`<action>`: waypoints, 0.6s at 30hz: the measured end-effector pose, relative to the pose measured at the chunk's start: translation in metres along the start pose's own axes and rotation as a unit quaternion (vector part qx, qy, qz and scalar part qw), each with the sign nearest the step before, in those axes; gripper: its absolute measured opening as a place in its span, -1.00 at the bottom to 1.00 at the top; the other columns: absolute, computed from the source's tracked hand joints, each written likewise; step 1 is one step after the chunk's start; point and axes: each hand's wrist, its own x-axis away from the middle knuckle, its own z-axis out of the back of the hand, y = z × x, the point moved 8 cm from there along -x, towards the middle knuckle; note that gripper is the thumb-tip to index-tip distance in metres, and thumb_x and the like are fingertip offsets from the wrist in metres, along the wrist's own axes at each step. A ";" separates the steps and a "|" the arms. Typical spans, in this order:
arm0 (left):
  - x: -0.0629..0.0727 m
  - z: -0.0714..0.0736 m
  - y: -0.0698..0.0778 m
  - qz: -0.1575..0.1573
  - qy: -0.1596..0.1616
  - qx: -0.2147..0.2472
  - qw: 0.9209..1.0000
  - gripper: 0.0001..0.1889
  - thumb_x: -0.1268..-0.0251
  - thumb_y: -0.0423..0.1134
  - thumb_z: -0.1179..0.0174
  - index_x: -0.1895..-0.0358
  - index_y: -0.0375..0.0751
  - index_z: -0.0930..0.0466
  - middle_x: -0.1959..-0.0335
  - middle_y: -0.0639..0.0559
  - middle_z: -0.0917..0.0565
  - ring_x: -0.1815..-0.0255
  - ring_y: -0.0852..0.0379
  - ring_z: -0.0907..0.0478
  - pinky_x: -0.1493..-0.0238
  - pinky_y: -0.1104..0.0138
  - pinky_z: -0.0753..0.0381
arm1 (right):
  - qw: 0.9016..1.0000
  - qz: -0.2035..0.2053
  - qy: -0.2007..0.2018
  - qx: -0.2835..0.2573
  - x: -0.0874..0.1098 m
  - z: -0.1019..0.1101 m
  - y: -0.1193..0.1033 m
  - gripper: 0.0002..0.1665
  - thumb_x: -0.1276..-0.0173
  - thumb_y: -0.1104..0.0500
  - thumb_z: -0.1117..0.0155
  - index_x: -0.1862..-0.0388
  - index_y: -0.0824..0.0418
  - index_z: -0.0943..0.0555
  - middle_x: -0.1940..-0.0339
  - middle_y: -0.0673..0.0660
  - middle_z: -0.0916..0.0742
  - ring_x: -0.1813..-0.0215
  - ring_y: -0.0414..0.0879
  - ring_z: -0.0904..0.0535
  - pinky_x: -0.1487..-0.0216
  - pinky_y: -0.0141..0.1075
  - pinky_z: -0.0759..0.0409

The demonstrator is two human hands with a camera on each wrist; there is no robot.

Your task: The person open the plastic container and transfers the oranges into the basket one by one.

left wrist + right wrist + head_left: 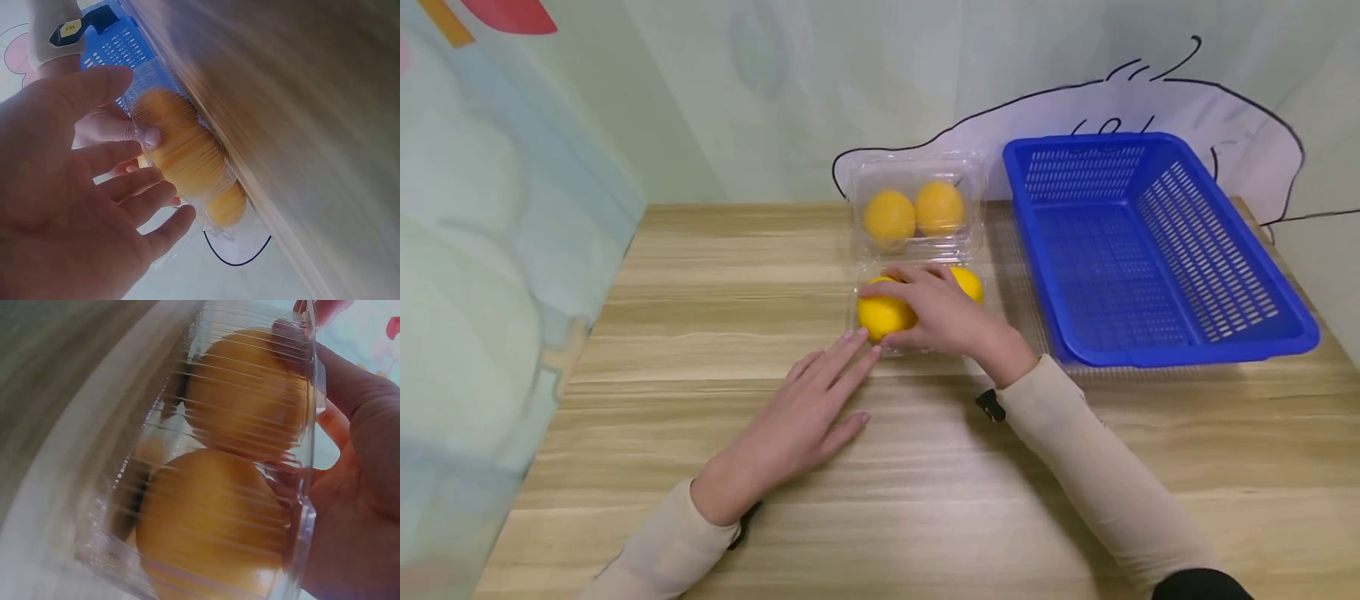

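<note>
A clear plastic clamshell box (pixel 304 528) holds two round yellow oranges side by side. My right hand (pixel 943 312) reaches in from above and grips the left orange (pixel 880 318), thumb on its near side and fingers over its far side. Partly hidden behind that hand is the right orange (pixel 967 284). My left hand (pixel 808 412) lies low over the table with its fingers stretched out, fingertips right at the box's near left corner. Two more oranges (pixel 890 220) show through clear ribbed plastic just behind.
A blue perforated plastic basket (pixel 1047 287) stands to the right of the box, near the wall. The wood-grain table (pixel 722 308) meets a wall (pixel 820 75) with painted drawings at the back and left.
</note>
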 end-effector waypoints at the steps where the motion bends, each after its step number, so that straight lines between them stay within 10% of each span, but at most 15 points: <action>1: 0.000 0.000 0.000 0.001 -0.001 0.000 1.000 -0.18 -0.47 -0.11 -0.34 -0.66 -0.33 -0.19 -0.71 -0.27 -0.16 -0.70 -0.24 -0.14 -0.52 -0.22 -0.33 | 1.000 0.001 0.002 -0.001 0.000 -0.001 0.000 -0.23 -0.37 -0.04 -0.56 -0.53 -0.09 -0.55 -0.59 0.20 -0.49 -0.62 0.10 -0.35 -0.63 0.12 -0.05; 18: -0.001 -0.006 0.002 0.025 -0.022 -0.010 0.999 -0.14 -0.51 -0.09 -0.32 -0.70 -0.28 -0.09 -0.73 -0.29 -0.09 -0.72 -0.25 -0.08 -0.55 -0.20 -0.32 | 0.999 0.031 0.033 0.003 0.004 -0.002 0.000 -0.24 -0.42 -0.05 -0.49 -0.56 -0.04 -0.51 -0.57 0.20 -0.53 -0.62 0.06 -0.35 -0.70 0.14 0.18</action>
